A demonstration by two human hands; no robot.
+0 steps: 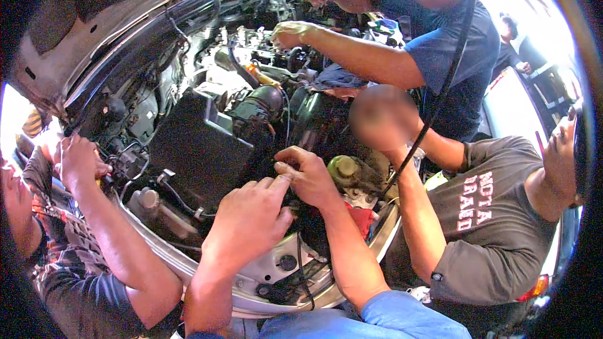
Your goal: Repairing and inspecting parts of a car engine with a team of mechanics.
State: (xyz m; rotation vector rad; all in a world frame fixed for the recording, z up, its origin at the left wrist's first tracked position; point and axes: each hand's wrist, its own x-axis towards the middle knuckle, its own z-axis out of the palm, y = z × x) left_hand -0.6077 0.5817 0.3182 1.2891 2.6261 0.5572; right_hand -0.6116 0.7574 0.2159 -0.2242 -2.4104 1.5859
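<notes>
My left hand (248, 223) reaches over the front of a car's engine bay, its fingers bent together and pointing towards my right hand (312, 179). The fingertips of both hands meet or nearly meet. Those of my right hand are curled inward, closed as in a pinch. Whatever lies between the fingers is hidden or too small to name. Just behind my hands is a large black box-shaped cover (195, 150). Right of my right hand sits a round yellowish-green cap (343, 168). A pale metal front panel (282, 263) lies below my wrists.
Co-workers lean in on both sides: a person's hands (78, 160) work at the left, another's arm (352, 50) crosses the far engine parts. A third person's forearms (418, 194) come in from the right. A black rod (455, 75) slants down there. The raised hood (69, 19) is overhead.
</notes>
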